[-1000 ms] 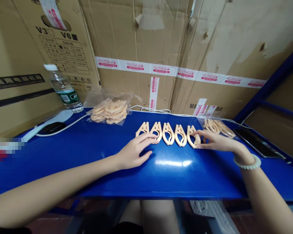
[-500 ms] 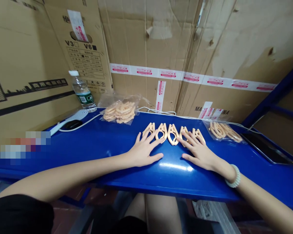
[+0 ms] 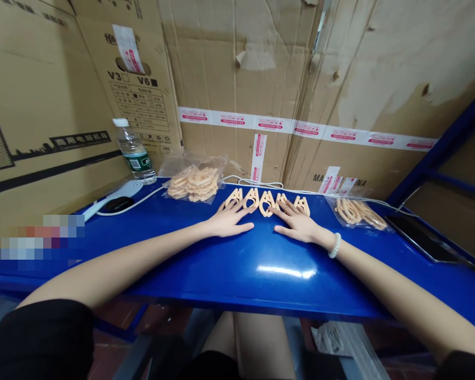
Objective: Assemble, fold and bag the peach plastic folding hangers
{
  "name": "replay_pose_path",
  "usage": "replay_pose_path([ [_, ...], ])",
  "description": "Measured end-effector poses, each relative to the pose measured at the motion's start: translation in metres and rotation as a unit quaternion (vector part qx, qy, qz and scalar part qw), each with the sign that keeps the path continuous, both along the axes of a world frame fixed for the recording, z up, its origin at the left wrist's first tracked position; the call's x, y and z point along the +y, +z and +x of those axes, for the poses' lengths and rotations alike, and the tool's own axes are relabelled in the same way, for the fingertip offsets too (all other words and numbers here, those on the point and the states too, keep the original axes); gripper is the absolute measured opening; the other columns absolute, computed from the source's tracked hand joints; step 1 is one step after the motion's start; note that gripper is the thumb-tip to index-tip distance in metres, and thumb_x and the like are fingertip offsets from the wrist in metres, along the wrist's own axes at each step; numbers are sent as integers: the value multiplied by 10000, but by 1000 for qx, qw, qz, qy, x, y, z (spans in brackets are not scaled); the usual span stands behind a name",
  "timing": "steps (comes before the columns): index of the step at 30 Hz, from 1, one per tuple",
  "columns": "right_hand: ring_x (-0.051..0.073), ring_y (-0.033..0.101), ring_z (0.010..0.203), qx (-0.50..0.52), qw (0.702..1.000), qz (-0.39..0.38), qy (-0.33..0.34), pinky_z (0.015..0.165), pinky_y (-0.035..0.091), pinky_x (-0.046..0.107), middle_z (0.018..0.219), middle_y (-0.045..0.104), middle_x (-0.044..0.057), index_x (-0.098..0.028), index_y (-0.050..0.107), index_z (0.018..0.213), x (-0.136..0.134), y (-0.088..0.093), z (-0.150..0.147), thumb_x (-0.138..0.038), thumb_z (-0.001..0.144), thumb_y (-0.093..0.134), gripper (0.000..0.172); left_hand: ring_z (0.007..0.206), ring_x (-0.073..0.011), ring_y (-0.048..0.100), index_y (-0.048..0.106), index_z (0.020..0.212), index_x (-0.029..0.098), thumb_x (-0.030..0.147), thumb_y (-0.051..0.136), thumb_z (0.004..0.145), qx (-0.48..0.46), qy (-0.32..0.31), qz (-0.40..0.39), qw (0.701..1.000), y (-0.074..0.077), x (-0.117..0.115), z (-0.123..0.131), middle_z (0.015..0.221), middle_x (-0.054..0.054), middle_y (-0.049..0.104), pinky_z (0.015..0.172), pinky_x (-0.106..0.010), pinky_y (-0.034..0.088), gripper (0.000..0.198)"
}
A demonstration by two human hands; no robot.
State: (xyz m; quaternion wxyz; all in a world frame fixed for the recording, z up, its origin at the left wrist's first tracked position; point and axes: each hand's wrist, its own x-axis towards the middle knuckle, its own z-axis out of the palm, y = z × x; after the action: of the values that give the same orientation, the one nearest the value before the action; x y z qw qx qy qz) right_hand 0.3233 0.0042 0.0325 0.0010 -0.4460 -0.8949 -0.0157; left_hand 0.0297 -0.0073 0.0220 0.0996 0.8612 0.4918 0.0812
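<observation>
Glossy blue table (image 3: 285,294) stretched beneath the left hand (image 3: 228,220) and right hand (image 3: 301,225), both splayed at a row of five smooth, teardrop-shaped peach pieces (image 3: 262,205); beyond the left hand sat a crinkly clear bag (image 3: 173,167), then creased cardboard (image 3: 217,63).

On the desk (image 3: 221,274), a row of hangers (image 3: 262,205) is flanked by a left bag (image 3: 193,183) and a right bag (image 3: 360,212); farther left, a bottle (image 3: 138,155) is placed.
</observation>
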Motion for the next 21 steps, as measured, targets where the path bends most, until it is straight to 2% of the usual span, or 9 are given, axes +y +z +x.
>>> replay_pose_path([
  [6,403,82,1559,10,1000,-18,-13,1199,177,682,1702,152,112,-331,224,1631,36,0,-15,-712,985,361,763,1570,-395,126,284,1598,376,732,360,941,0,20,-4,1000,0,32,-7,1715,-66,134,1223,-653,109,752],
  [9,386,75,1565,11,1000,-17,-21,1204,167,669,1704,153,110,-330,229,1629,41,-1,-17,-707,990,343,751,1570,-393,123,283,1600,368,742,381,928,-1,32,6,999,0,34,-6,1715,-68,136,1226,-645,111,775],
  [12,375,99,1567,10,1000,10,-17,1200,144,675,1699,190,128,-311,266,1620,39,-1,-18,-660,1012,345,705,1574,-393,97,253,1607,374,727,396,932,-13,28,12,999,0,31,-6,1715,-68,124,1208,-688,98,775],
  [15,404,247,1518,17,995,100,12,1177,167,690,1646,318,179,-234,405,1558,31,-1,-19,-540,1032,404,609,1572,-388,125,286,1599,354,657,412,963,-35,10,44,998,-3,25,-8,1712,-71,146,1202,-701,127,715],
  [17,398,398,1415,25,986,159,42,1149,272,634,1513,480,220,-153,547,1433,21,-1,-19,-407,1039,420,485,1559,-362,209,388,1559,299,573,419,992,-47,-19,93,994,-6,18,-11,1689,-93,247,1223,-652,176,631],
  [19,358,522,1261,27,981,177,70,1076,392,534,1300,615,219,-113,660,1247,11,-1,-19,-291,1038,389,386,1526,-324,313,514,1470,240,491,435,1009,-46,-61,165,983,-8,10,-15,1617,-116,408,1243,-593,201,532],
  [21,314,587,1107,25,982,168,87,984,464,458,1118,664,190,-120,698,1119,1,-1,-17,-239,1037,362,365,1485,-306,387,599,1375,209,423,465,1008,-34,-102,238,965,-7,4,-19,1530,-118,527,1252,-568,200,445],
])
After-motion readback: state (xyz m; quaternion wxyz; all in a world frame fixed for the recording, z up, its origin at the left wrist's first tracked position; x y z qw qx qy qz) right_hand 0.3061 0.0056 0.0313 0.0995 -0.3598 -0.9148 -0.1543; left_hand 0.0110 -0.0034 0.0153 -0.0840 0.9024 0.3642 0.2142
